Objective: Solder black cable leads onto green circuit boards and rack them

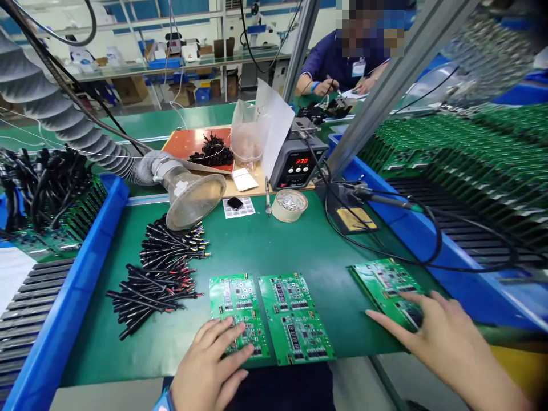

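Note:
My left hand (pixel 214 362) lies with its fingers apart over the lower part of a green circuit board (pixel 233 290), hiding some of it. Close beside that board, a second circuit board (pixel 295 317) lies flat, its dark digit displays facing up. At the right, my right hand (pixel 440 331) reaches over a small stack of circuit boards (pixel 381 279). Its thumb stretches out to the left and its other fingers touch or hover just above the top board. Left of the boards are two bunches of short black cables, one with red wire ends (pixel 154 294) and one with yellowish ends (pixel 171 245).
A soldering station (pixel 299 160) stands at the back near a round tin (pixel 289 205) and a soldering iron (pixel 385 198). A fume extractor hood (pixel 194 200) hangs over the bench. Blue bins (pixel 92 240) with boards flank both sides. Another person (pixel 342 68) works opposite.

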The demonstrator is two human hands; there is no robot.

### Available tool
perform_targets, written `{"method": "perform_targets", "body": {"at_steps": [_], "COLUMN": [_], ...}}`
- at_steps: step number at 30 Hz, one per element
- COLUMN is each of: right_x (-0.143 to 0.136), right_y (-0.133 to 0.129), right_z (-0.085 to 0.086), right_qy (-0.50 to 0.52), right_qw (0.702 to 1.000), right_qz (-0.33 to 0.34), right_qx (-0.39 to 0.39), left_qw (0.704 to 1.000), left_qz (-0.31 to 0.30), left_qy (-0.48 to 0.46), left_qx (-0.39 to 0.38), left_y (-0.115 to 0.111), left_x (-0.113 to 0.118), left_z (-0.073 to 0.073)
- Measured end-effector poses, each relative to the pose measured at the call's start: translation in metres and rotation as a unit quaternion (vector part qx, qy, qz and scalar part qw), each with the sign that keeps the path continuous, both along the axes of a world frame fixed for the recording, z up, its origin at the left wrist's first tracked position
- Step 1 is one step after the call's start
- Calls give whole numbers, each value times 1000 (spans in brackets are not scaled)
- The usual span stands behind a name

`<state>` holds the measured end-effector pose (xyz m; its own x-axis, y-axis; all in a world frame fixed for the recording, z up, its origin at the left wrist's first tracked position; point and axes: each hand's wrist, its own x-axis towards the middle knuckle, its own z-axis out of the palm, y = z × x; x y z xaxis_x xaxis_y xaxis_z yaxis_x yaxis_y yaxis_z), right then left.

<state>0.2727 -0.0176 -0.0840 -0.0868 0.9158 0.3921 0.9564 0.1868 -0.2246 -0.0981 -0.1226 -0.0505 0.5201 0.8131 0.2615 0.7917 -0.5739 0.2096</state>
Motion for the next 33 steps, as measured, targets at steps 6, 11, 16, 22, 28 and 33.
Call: {"method": "perform_targets", "body": {"at_steps": [6, 11, 16, 22, 28, 33], "right_x": [17, -33, -83, -106, -124, -151], "right_y": [-12, -21, -1, 31, 63, 102], "right_z": [2, 27, 35, 30, 21, 18], "right_qy": [-51, 6, 14, -3, 1, 41], "right_qw": [995, 995, 989, 990, 991, 962], "right_qz": [-77, -29, 1, -26, 31, 154], "right_qx": [-23, -95, -150, -138, -129, -222], "left_qw": [997, 994, 994, 994, 993, 993], "left_qz": [10, -14, -10, -5, -5, -8], "left_qy": [-77, -110, -110, -114, -117, -116], "left_qx": [30, 7, 5, 6, 4, -1], "left_y": [3, 4, -1, -4, 0, 1], "left_x": [0, 0, -1, 0, 1, 1], "left_z": [2, 2, 0, -2, -1, 2]}}
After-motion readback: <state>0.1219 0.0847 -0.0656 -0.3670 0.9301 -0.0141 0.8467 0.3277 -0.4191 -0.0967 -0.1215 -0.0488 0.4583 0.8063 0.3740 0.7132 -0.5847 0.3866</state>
